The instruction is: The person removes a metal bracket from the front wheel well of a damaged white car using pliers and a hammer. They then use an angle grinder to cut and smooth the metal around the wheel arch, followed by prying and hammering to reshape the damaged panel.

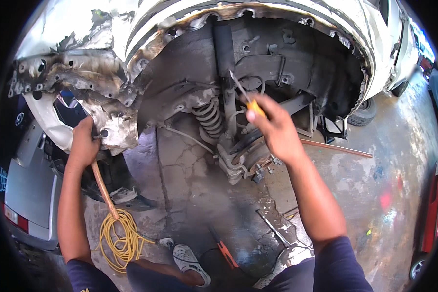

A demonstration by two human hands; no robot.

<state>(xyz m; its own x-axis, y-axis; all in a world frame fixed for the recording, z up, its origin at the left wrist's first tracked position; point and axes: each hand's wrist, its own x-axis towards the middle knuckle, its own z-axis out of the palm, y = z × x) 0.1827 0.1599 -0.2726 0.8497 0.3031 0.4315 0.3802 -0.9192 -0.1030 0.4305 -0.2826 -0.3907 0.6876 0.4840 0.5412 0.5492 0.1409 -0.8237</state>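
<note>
My right hand [277, 129] is closed around the yellow handle of a screwdriver [256, 108]. Its metal shaft points up and left, in front of the black shock absorber [223, 51] in the wheel well. On the left, my left hand [85, 141] has its fingers curled at the edge of a scorched, bare metal body panel [117, 127] of a white car. A wooden handle [103, 189] runs down from just below that hand; its upper end is hidden. Between my hands are a coil spring [209, 119] and a wheel hub with studs [259, 160].
Yellow cord [119, 238] lies coiled by my feet. An orange-handled tool [225, 250] and a metal bar tool [272, 228] are on the floor. At right are a jack stand [332, 129], a tyre [362, 113] and a long thin bar [338, 147]. A silver car part [31, 177] stands left.
</note>
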